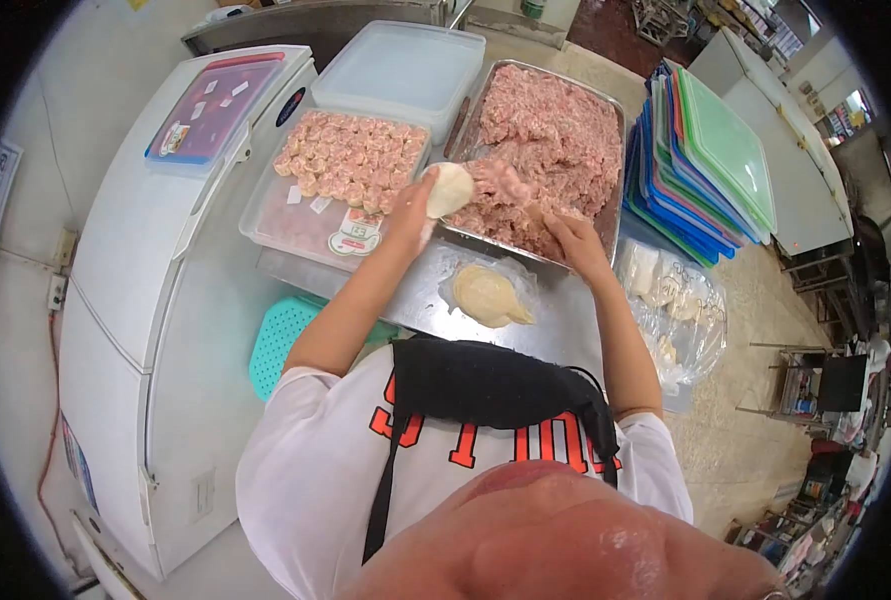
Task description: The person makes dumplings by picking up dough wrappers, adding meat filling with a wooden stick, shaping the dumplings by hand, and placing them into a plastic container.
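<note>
Round and pale, a dough wrapper (450,191) is held in my left hand (411,212), near the left edge of the meat tray. My right hand (577,240) is at the tray's near right edge, its fingers closed around a tool handle, with the meat-covered tool reaching into the meat. Pink minced meat (555,120) fills much of the metal tray (620,150). Left of it, a plastic box (255,215) holds rows of small filled dumplings (350,155). A stack of round wrappers (487,295) lies on plastic on the metal surface nearest me.
A lidded clear container (400,70) stands behind the dumplings. Colored lids (710,150) are stacked at the right, above plastic bags of pale pieces (673,300). A white freezer (115,230) is at the left, with a turquoise basket (283,340) beside it.
</note>
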A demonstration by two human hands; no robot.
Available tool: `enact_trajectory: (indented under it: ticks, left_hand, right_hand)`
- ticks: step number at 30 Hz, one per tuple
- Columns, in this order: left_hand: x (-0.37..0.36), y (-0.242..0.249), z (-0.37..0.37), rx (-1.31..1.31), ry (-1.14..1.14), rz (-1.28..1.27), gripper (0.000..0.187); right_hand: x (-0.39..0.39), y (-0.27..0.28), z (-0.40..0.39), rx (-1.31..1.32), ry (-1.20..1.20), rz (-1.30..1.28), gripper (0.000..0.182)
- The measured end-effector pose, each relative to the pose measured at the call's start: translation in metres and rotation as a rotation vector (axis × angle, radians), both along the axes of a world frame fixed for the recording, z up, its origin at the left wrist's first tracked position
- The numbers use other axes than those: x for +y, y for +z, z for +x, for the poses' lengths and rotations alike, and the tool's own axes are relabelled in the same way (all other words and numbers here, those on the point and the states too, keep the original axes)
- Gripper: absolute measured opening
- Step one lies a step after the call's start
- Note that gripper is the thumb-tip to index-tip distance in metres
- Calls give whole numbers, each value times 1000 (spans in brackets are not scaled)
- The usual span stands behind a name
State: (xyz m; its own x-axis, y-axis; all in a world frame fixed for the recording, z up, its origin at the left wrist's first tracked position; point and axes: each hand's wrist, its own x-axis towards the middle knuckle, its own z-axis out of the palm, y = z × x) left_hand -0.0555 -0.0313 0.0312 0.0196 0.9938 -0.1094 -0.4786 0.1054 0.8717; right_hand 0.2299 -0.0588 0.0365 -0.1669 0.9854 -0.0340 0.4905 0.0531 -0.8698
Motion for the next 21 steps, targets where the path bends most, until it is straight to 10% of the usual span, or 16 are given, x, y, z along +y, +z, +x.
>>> enact_trajectory:
  ticks: [8, 12, 16, 19, 21]
  left_hand:
    - [8, 46, 82, -821, -256, -16, 57]
    - [35, 11, 67, -808, -313, -12, 66]
    - [44, 0, 64, -748, 99, -267, 64]
    - [45, -25, 64, -958, -283, -174, 64]
    - [32, -3, 72, -848, -155, -238, 64]
  right_hand:
    - [-12, 7, -23, 134, -109, 28, 31]
    - [-27, 23, -6, -254, 28, 335, 27]
    - [-53, 79, -8, -742, 10, 273, 23]
    - [-51, 61, -18, -585, 34, 406, 24]
    - [-41, 53, -10, -660, 81, 375, 23]
